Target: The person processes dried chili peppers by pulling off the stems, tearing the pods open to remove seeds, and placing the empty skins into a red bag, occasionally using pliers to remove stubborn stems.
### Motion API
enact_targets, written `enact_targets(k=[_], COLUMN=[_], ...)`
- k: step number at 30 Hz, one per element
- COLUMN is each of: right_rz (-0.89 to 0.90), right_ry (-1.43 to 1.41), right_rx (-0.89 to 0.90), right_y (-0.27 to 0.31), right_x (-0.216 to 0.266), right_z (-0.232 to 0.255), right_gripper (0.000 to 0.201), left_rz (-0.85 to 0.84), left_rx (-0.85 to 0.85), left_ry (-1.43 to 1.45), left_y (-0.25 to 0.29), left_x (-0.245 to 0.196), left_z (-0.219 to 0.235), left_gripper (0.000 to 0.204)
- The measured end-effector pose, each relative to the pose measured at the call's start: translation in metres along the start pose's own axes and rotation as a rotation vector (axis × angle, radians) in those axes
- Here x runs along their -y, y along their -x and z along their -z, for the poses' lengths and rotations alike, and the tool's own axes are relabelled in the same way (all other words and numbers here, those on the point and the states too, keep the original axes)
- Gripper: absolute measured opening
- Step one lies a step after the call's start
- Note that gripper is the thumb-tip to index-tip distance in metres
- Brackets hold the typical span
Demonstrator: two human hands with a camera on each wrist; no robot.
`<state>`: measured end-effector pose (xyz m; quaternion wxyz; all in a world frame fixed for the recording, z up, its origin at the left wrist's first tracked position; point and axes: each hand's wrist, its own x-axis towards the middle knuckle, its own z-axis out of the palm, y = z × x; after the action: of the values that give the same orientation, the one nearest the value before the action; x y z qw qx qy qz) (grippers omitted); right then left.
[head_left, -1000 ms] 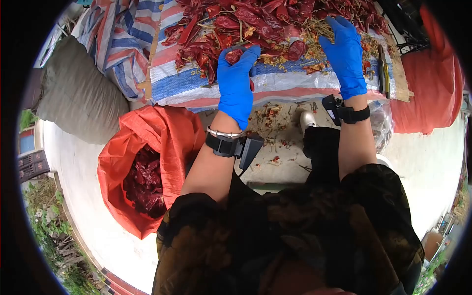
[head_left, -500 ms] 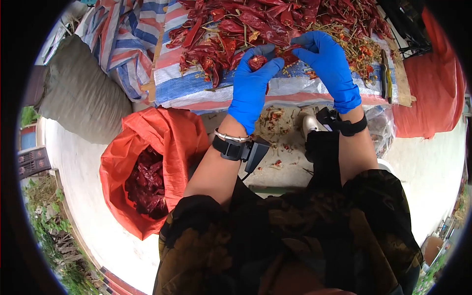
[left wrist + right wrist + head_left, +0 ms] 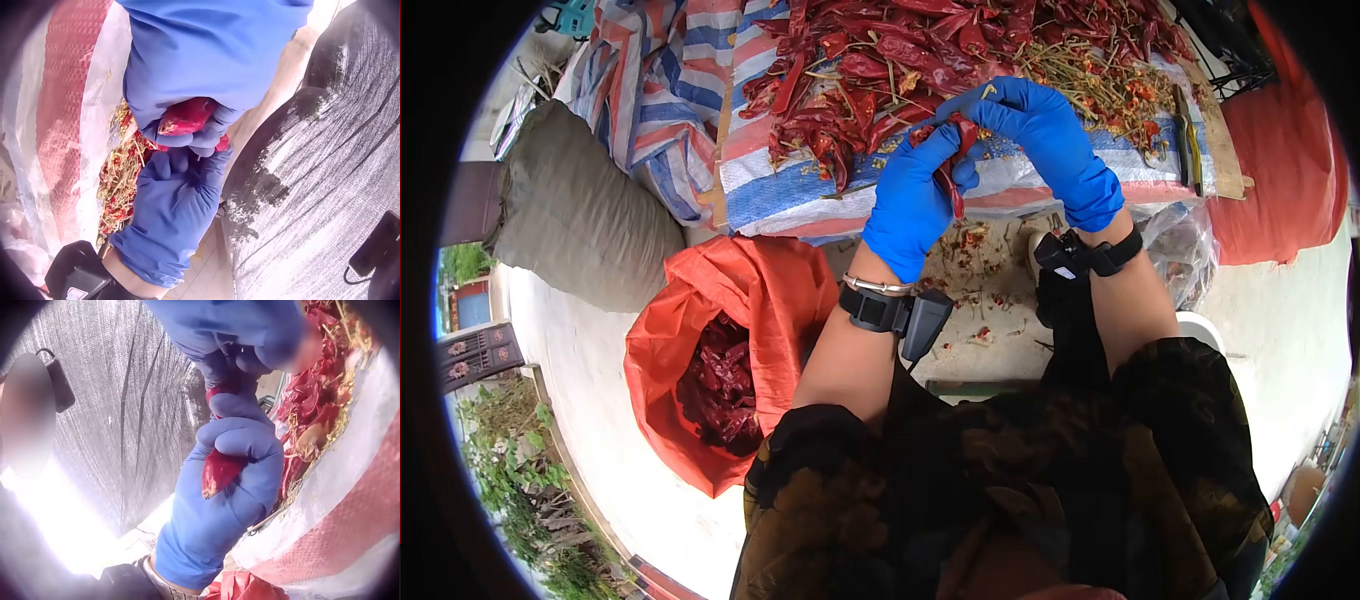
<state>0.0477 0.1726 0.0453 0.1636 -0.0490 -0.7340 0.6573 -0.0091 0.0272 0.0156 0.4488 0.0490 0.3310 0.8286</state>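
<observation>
Both hands wear blue gloves and meet above the front of a striped sheet (image 3: pixel 760 200). My left hand (image 3: pixel 910 205) grips dried red chili peppers. One long chili pepper (image 3: pixel 953 190) hangs down past its fingers in the head view, and the tip of a chili pepper (image 3: pixel 222 472) sticks out of the curled fingers in the right wrist view. The right hand (image 3: pixel 1040 125) bends in from the right, its fingertips pinching the upper end of a chili pepper close to the left fingers. In the left wrist view the right hand (image 3: pixel 178 212) appears below the left.
A heap of dried chili peppers (image 3: pixel 900 60) covers the sheet's far part, with loose stems (image 3: pixel 1095 85) at its right. Near the sheet's right edge lies a slim tool (image 3: pixel 1187 145). An open red sack (image 3: pixel 790 300) of chilies stands at lower left, a full grey sack (image 3: pixel 580 210) behind it.
My right hand has come from over the stems, fingers spread, leftward and down to the left hand, and now pinches a chili pepper. The left hand has shifted slightly right and nearer the body.
</observation>
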Motion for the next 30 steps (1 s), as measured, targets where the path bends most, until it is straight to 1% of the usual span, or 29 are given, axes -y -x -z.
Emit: enact_targets(k=[1,2,3,4,5,6,7,9,10,11,12,13,14,15,17,18,20,21,22,23,24,25,26,27,28,29,30], right_rz=[-0.019,-0.016,-0.017,0.024,0.063,0.061,0.063,0.064,-0.070,-0.201,-0.198,-0.341,-0.485,-0.484,-0.484,-0.483,-0.502,-0.500,-0.336,-0.172,-0.075,0.021,0.146,0.146,0.168,0.185,0.189], right_ry=[0.051,0.076,0.075,0.222,0.367,0.365,0.340,0.316,-0.062,-0.441,-0.439,-0.678,-0.917,-0.916,-1.045,-1.045,-0.973,-0.971,-0.827,-0.680,-0.477,-0.275,-0.014,-0.014,0.515,1.046,1.045], right_rx=[-0.002,-0.045,-0.047,-0.106,-0.166,-0.167,-0.161,-0.158,-0.142,-0.122,-0.122,-0.095,-0.065,-0.064,-0.110,-0.110,-0.222,-0.219,-0.268,-0.312,-0.336,-0.360,-0.460,-0.457,-0.548,-0.620,-0.618], right_y=[0.000,0.001,0.002,0.004,0.005,0.005,0.006,0.007,0.007,0.007,0.007,0.008,0.009,0.010,0.012,0.012,0.011,0.009,0.006,0.002,-0.002,-0.004,-0.005,-0.005,-0.009,-0.011,-0.013], right_x=[-0.002,-0.002,0.002,0.006,0.007,0.006,0.004,0.000,-0.004,-0.007,-0.010,-0.013,-0.015,-0.017,-0.018,-0.016,-0.010,-0.010,-0.012,-0.013,-0.012,-0.003,0.004,-0.006,-0.023,-0.032,-0.030], right_z=[0.001,0.001,0.000,-0.002,-0.005,-0.007,-0.009,-0.009,-0.009,-0.009,-0.010,-0.011,-0.012,-0.012,-0.013,-0.015,-0.020,-0.018,-0.014,-0.007,0.011,0.027,0.035,0.052,0.078,0.091,0.087], right_gripper=[0.017,0.016,0.016,0.015,0.015,0.015,0.014,0.014,0.014,0.015,0.015,0.016,0.018,0.018,0.020,0.020,0.020,0.020,0.021,0.022,0.024,0.026,0.036,0.036,0.042,0.047,0.047], left_rz=[0.004,-0.079,-0.164,-0.163,-0.203,-0.243,-0.241,-0.323,-0.322,-0.309,-0.299,-0.303,-0.312,-0.319,-0.331,-0.340,-0.335,-0.329,-0.334,-0.353,-0.370,-0.373,-0.389,-0.405,-0.415,-0.419,-0.419], left_rx=[0.001,-0.033,-0.067,-0.067,-0.094,-0.121,-0.121,-0.149,-0.148,-0.106,-0.063,-0.061,-0.063,-0.067,-0.087,-0.109,-0.128,-0.150,-0.149,-0.212,-0.276,-0.277,-0.321,-0.365,-0.393,-0.395,-0.449], left_ry=[0.000,-0.146,-0.292,-0.293,-0.460,-0.627,-0.628,-0.741,-0.741,-0.685,-0.628,-0.628,-0.565,-0.501,-0.473,-0.444,-0.436,-0.426,-0.424,-0.437,-0.450,-0.447,-0.381,-0.314,-0.252,-0.250,-0.217], left_y=[0.000,0.000,0.000,0.000,0.001,0.001,0.000,0.000,0.001,0.004,0.007,0.008,0.009,0.010,0.010,0.010,0.007,0.005,0.005,0.003,0.003,0.001,0.000,-0.001,0.001,0.001,0.000], left_x=[0.002,0.004,0.006,0.006,0.007,0.008,0.009,0.010,0.008,0.006,0.004,0.004,0.004,0.005,0.005,0.006,0.007,0.007,0.007,0.007,0.007,0.005,0.001,-0.003,-0.008,-0.011,-0.013], left_z=[-0.002,-0.005,-0.008,-0.011,-0.013,-0.014,-0.012,-0.011,-0.012,-0.013,-0.015,-0.017,-0.018,-0.019,-0.019,-0.019,-0.017,-0.016,-0.016,-0.016,-0.015,-0.013,-0.009,-0.006,-0.007,-0.008,-0.008], left_gripper=[0.019,0.020,0.021,0.021,0.022,0.022,0.022,0.024,0.024,0.023,0.022,0.022,0.020,0.019,0.018,0.018,0.018,0.018,0.018,0.017,0.017,0.017,0.017,0.018,0.018,0.018,0.019])
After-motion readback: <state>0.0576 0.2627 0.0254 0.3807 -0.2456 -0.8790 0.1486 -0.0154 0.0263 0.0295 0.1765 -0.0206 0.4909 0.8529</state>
